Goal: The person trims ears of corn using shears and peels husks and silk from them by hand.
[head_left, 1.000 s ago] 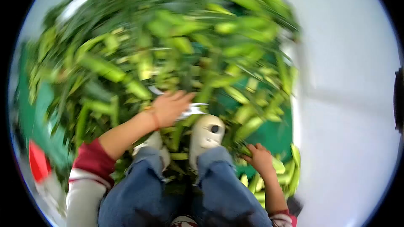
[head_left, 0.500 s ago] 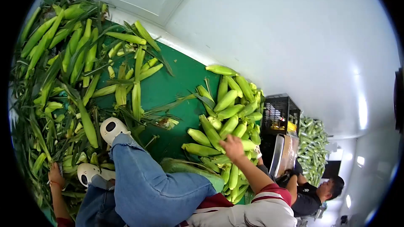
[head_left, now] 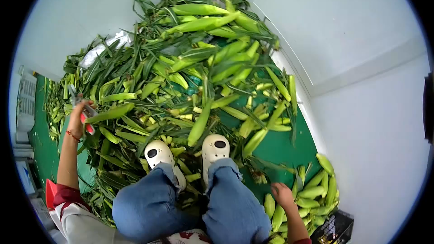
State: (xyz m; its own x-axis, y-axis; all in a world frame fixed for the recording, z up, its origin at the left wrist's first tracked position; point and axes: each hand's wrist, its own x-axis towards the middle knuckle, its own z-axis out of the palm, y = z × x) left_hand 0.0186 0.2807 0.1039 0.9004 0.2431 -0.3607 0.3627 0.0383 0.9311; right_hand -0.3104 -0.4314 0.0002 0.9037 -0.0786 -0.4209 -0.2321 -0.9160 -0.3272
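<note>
On the left, my left hand is wrapped round a pair of hand pruners with red handles; its metal end points up past my fingers. A green ear of corn in its husk lies right beside that hand. My right hand, at lower right, is beside a pile of trimmed ears of corn. Its fingers look loosely bent and apart, with nothing visible in them. A large heap of untrimmed corn with long leaves rises in front of me.
Loose husks and cut stalk ends surround my cream clogs on the green floor. A black crate stands at lower right by the white wall. White plastic lies on the heap; a red object is at lower left.
My view has swung left, from the trimmed pile toward the heap. My right hand has come off the trimmed ears to their near side. The pruners in my left hand now show plainly.
</note>
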